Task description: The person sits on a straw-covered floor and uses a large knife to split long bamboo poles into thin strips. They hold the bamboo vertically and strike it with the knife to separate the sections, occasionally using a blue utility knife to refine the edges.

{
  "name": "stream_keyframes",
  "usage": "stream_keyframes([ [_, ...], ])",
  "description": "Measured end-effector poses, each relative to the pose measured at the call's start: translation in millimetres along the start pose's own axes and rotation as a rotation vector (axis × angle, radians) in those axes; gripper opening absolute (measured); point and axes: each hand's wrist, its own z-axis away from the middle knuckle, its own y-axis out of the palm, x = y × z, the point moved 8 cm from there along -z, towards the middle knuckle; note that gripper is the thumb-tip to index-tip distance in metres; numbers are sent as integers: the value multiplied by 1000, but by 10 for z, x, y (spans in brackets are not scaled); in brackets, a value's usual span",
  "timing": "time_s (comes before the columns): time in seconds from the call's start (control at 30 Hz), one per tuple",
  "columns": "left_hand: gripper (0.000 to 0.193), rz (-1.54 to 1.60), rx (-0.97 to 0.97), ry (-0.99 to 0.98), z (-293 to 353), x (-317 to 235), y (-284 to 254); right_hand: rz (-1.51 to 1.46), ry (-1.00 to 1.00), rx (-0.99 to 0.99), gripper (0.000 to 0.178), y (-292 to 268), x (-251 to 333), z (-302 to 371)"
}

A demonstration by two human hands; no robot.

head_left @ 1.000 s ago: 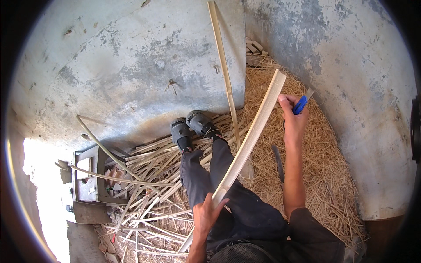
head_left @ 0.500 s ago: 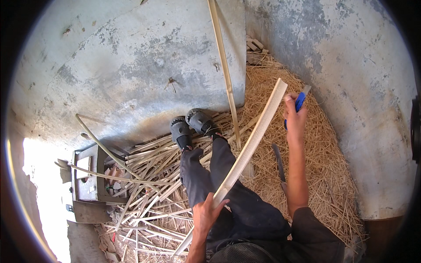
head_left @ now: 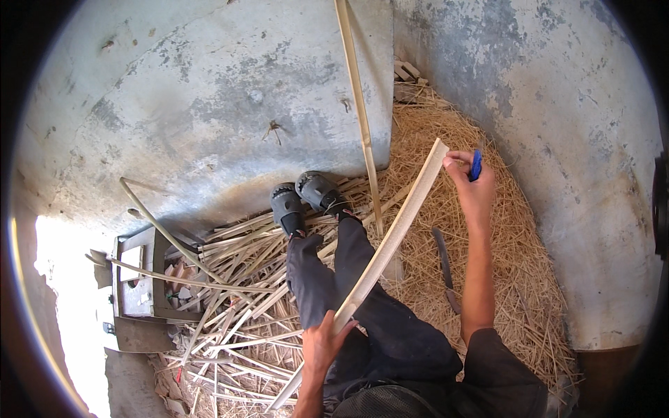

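Observation:
A long split bamboo strip [head_left: 390, 252], pale on its hollow inner face, slants across my lap from lower left to upper right. Around its lower part my left hand [head_left: 322, 346] is closed, thumb over the edge. My right hand [head_left: 474, 184] is raised at the strip's upper end, thumb and forefinger meeting at its edge; whether they pinch the strip itself I cannot tell. Curled in that same hand is a blue-handled utility knife [head_left: 476, 166], its blade not visible now. A dark curved blade tool [head_left: 444, 265] lies on the shavings below my right forearm.
Shavings [head_left: 516, 279] cover the floor at right. Bamboo strips [head_left: 237, 258] lie in a heap around my shoes [head_left: 287, 203]. One upright strip [head_left: 361, 104] leans on the grey wall [head_left: 209, 90]. An old wooden box [head_left: 143, 279] sits at left, with bent strips across it.
My right hand has turned and brought its fingertips to the strip's edge; the knife's blade has gone from sight. The strip's upper end has dipped slightly down and left.

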Motion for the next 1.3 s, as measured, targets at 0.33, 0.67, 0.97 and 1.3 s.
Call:
stream_keyframes([
  [0.33, 40, 5, -18, 30, -20, -30, 6, 19, -15, 10, 21, 133, 79, 40],
  [0.67, 43, -7, -8, 34, -42, -68, -3, 74, -93, -10, 16, 146, 123, 54],
  [0.97, 44, 18, -31, 20, -3, 12, 3, -37, -113, -171, 25, -126, -16, -82],
  [1.3, 47, 345, 90, -85, -124, -97, -64, 3, 80, -2, 28, -333, -246, 293],
])
